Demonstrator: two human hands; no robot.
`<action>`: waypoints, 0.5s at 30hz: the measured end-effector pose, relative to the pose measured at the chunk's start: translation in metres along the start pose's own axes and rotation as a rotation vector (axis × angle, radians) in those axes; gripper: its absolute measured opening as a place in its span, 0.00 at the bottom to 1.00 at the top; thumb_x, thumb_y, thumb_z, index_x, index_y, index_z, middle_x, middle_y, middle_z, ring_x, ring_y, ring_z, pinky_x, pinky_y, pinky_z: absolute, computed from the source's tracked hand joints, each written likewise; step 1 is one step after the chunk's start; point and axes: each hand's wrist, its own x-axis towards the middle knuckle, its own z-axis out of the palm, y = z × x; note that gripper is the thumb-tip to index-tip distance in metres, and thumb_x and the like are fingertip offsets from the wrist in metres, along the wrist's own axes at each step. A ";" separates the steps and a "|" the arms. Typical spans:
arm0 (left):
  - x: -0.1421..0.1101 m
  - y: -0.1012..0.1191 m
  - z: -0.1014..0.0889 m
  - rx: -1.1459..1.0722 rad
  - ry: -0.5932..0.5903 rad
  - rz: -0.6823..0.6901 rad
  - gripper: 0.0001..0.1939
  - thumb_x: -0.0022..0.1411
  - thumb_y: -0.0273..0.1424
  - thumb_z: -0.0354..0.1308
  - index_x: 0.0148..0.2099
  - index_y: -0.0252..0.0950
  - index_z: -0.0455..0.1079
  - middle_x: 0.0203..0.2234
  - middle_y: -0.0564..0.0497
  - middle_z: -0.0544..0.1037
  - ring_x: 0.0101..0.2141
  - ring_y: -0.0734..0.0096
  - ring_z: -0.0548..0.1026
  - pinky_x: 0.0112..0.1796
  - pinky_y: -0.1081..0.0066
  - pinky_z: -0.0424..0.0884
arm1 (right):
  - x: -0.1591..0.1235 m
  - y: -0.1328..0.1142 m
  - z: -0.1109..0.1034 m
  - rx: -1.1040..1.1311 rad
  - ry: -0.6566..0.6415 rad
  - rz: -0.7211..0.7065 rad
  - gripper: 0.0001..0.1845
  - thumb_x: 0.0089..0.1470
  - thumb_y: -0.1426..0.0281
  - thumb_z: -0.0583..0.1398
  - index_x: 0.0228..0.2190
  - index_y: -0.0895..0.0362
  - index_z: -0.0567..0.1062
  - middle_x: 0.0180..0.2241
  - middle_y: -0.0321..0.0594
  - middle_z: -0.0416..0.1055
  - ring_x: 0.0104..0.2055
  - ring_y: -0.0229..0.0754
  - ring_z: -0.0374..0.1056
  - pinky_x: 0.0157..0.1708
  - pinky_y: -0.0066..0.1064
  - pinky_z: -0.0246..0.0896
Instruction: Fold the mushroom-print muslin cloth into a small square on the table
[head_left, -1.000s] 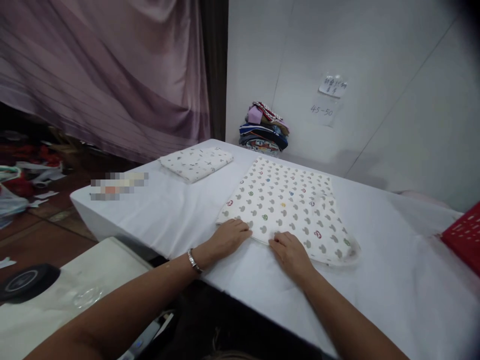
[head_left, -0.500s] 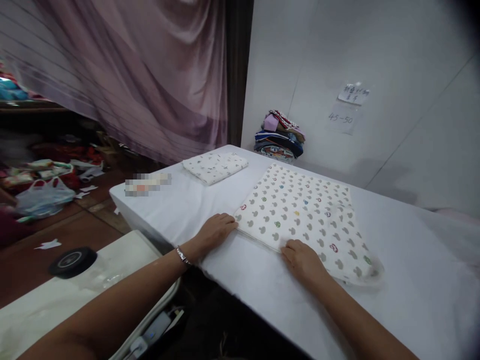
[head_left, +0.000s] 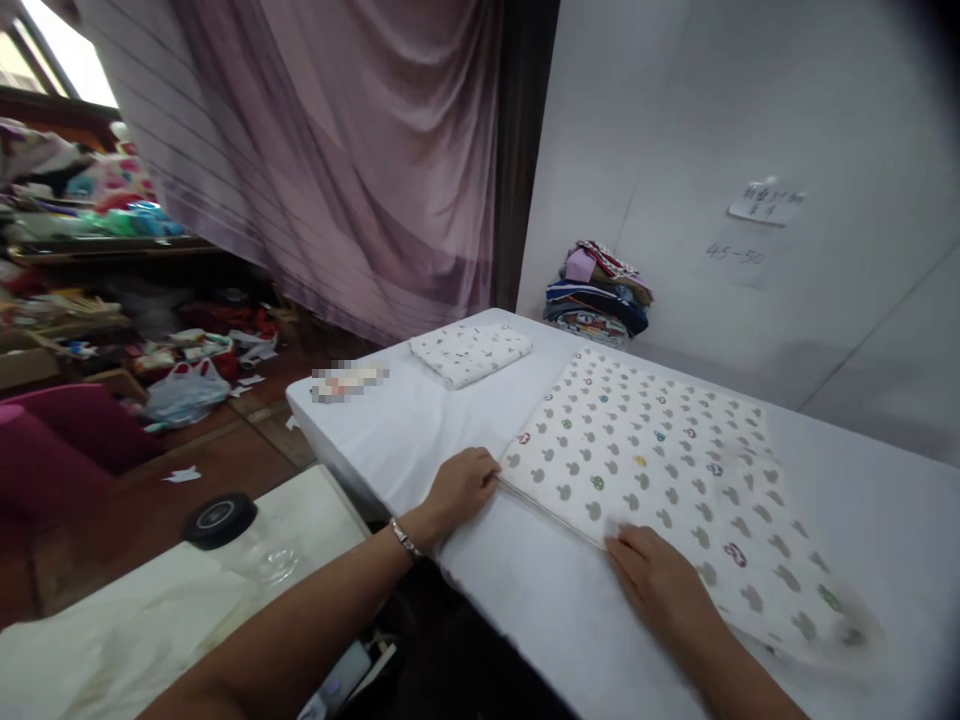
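Observation:
A white cloth (head_left: 637, 460) printed with grey mushroom-like shapes and a few coloured ones lies spread flat, in layers, on the white-covered table (head_left: 525, 590). My left hand (head_left: 466, 490), with a bracelet at the wrist, pinches the cloth's near left corner. Further right along the same near edge, my right hand (head_left: 660, 575) has its fingers closed on the cloth. The cloth's right end looks rumpled and slightly blurred. Behind it to the left rests a folded white cloth (head_left: 472, 352) with a small print, touched by neither hand.
At the table's far left corner sits a pixelated item (head_left: 349, 382). A stack of folded clothes (head_left: 596, 295) stands by the wall. To my left is a white surface bearing a clear jar with a black lid (head_left: 220, 520). A pink curtain (head_left: 360, 150) hangs behind.
The view has swung left, so everything appears further right. Both hands keep their grip on the cloth's near edge; the cloth lies much as before.

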 end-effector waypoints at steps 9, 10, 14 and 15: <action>-0.004 0.008 -0.006 0.068 0.011 -0.055 0.11 0.57 0.24 0.51 0.40 0.39 0.72 0.37 0.52 0.75 0.39 0.69 0.70 0.40 0.70 0.66 | -0.005 0.005 0.005 0.049 0.045 -0.036 0.13 0.61 0.71 0.49 0.35 0.57 0.73 0.31 0.41 0.68 0.32 0.41 0.63 0.29 0.31 0.56; -0.003 0.008 -0.006 0.082 0.010 -0.058 0.11 0.57 0.25 0.51 0.40 0.39 0.72 0.37 0.51 0.75 0.40 0.69 0.70 0.40 0.70 0.65 | -0.005 0.005 0.006 0.052 0.048 -0.036 0.13 0.61 0.71 0.49 0.35 0.57 0.73 0.31 0.41 0.68 0.32 0.41 0.63 0.29 0.31 0.56; 0.001 0.008 -0.006 0.096 -0.055 -0.097 0.10 0.57 0.25 0.51 0.38 0.39 0.72 0.36 0.51 0.75 0.41 0.67 0.70 0.40 0.69 0.65 | -0.003 0.005 0.005 0.066 0.047 -0.032 0.13 0.61 0.71 0.49 0.35 0.57 0.73 0.31 0.42 0.68 0.32 0.41 0.64 0.29 0.31 0.57; 0.001 0.008 -0.006 0.087 -0.075 -0.110 0.10 0.57 0.25 0.51 0.38 0.39 0.72 0.36 0.51 0.75 0.41 0.67 0.70 0.40 0.69 0.65 | -0.003 0.004 0.005 0.070 0.046 -0.027 0.14 0.61 0.70 0.49 0.35 0.57 0.73 0.31 0.42 0.68 0.32 0.41 0.64 0.29 0.31 0.57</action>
